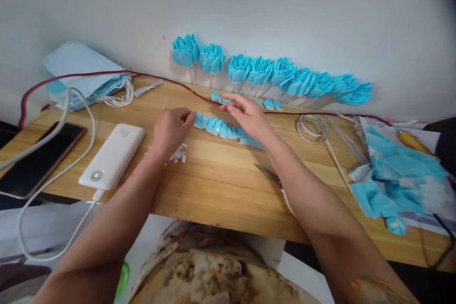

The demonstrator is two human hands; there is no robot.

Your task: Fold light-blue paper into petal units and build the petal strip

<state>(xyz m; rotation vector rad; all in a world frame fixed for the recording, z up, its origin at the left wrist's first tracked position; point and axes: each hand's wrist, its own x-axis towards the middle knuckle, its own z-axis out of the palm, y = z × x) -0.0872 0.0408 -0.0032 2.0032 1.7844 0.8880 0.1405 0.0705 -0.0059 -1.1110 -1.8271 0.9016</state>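
A row of folded light-blue fabric pieces lies across the wooden table in front of me. My left hand is at the left end of this row, its fingers curled closed; whatever they may hold is hidden. Over the row's right part hovers my right hand, thumb and fingers apart, with nothing visible in it. Just behind it, small blue folded pieces lie by the wall. White scraps are scattered beside my left wrist. Scissors lie partly under my right forearm.
Several blue fabric roses on sticks lean on the wall. At left are a power bank, phone and bagged face masks. Blue fabric scraps and a white coil are at right. A red-black cable crosses behind.
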